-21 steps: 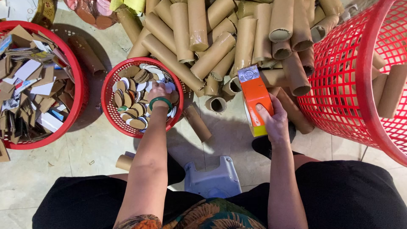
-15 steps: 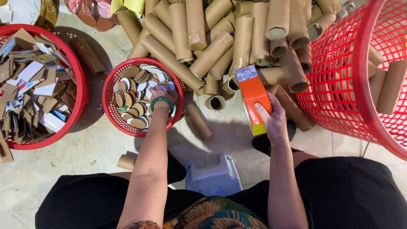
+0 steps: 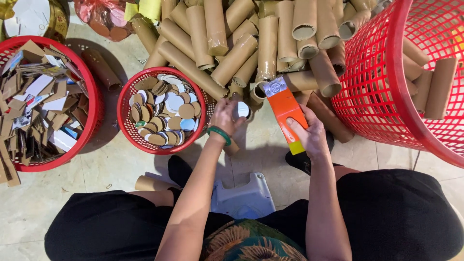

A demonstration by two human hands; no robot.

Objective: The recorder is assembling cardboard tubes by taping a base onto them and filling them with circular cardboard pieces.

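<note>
The right hand grips an orange box. The left hand pinches a white disc beside the small red basket of discs.

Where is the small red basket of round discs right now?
The small red basket sits on the floor left of centre, just left of the left hand, between the big red basket and the tube pile.

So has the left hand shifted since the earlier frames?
Yes. The left hand was over the small red basket of round discs; it is now right of the basket's rim, at a white-capped tube by the tube pile.
</note>
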